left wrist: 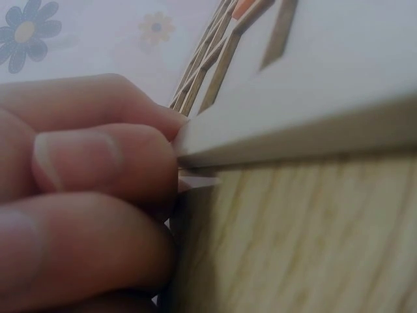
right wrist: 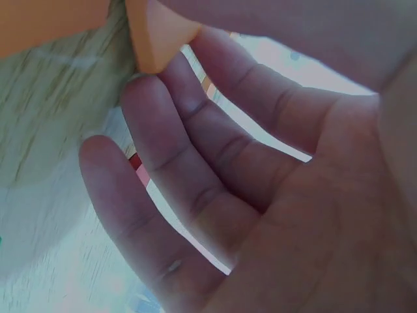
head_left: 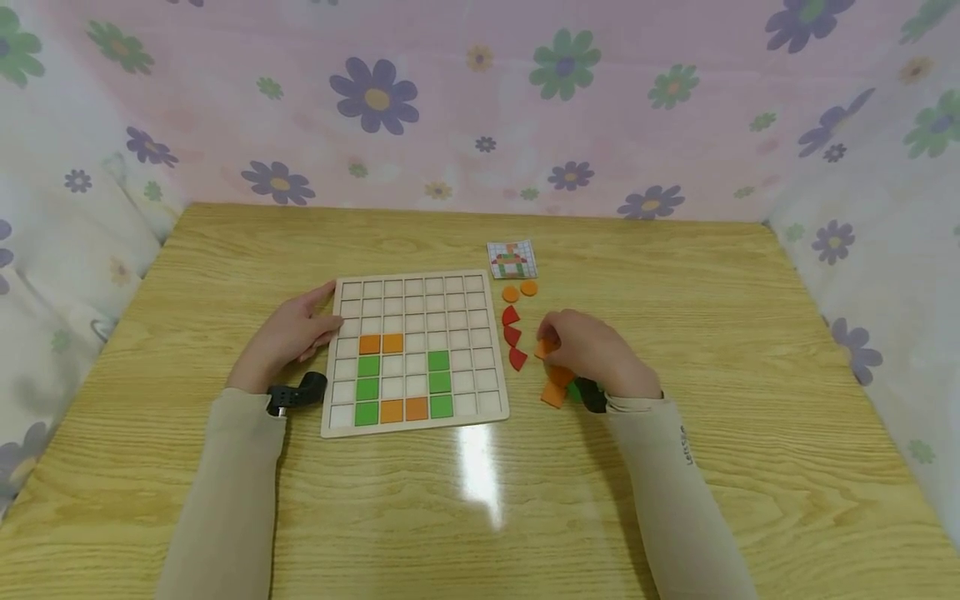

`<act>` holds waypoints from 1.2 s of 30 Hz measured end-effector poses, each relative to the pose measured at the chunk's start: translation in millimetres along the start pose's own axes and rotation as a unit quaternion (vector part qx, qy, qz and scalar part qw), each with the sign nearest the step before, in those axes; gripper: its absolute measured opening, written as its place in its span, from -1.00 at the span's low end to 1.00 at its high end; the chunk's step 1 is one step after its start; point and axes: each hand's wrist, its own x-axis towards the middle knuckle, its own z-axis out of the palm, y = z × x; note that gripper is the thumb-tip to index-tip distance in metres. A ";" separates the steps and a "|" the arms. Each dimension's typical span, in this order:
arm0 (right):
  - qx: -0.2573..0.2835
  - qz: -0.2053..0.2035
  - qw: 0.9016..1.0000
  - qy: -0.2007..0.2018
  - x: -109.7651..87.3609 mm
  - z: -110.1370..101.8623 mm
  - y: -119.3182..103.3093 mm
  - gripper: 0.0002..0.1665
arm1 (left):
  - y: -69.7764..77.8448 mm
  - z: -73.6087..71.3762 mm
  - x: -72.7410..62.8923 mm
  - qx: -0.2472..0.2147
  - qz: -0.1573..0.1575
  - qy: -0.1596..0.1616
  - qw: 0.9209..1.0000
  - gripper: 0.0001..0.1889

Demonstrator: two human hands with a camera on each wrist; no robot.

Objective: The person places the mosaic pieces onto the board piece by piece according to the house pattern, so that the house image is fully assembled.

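My left hand [head_left: 288, 333] grips the left rim of a wooden grid board [head_left: 416, 428] near its far corner. In the left wrist view, bent fingers [left wrist: 107, 160] touch the board's pale edge. Right of the board, my right hand [head_left: 596, 350] pinches an orange square tile [right wrist: 156, 39] between thumb and fingers. Beneath that hand lie more orange square tiles [head_left: 553, 394] and a green piece [head_left: 574, 392], partly covered. Set into the board are two columns of green tiles [head_left: 368, 389], plus orange tiles [head_left: 392, 411] in the bottom row and higher up.
Between board and right hand lie several red quarter-round pieces [head_left: 512, 336]. Two orange round pieces [head_left: 511, 293] sit beyond them, below a small picture card [head_left: 512, 260]. A flowered cloth [head_left: 450, 108] hangs behind the wooden table [head_left: 375, 517].
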 end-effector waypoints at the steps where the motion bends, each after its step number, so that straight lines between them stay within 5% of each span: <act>1: 0.002 -0.002 1.000 0.002 -0.2 0.3 0.1 -0.73 | -0.2 0.2 -0.2 -0.002 0.000 0.000 1.000 -0.33; 10: 0.038 -0.027 0.998 0.045 -1.9 0.0 3.3 -0.88 | -1.5 0.9 -0.8 0.001 0.005 -0.002 1.000 -0.34; 23: 0.069 -0.067 0.989 0.117 -1.0 0.1 0.7 -0.77 | -0.2 0.9 2.3 0.007 0.003 -0.001 1.000 -0.33; 36: 0.107 -0.103 0.985 0.088 13.0 13.6 -20.6 -0.72 | -0.6 0.4 0.2 -0.001 0.002 -0.004 1.000 -0.32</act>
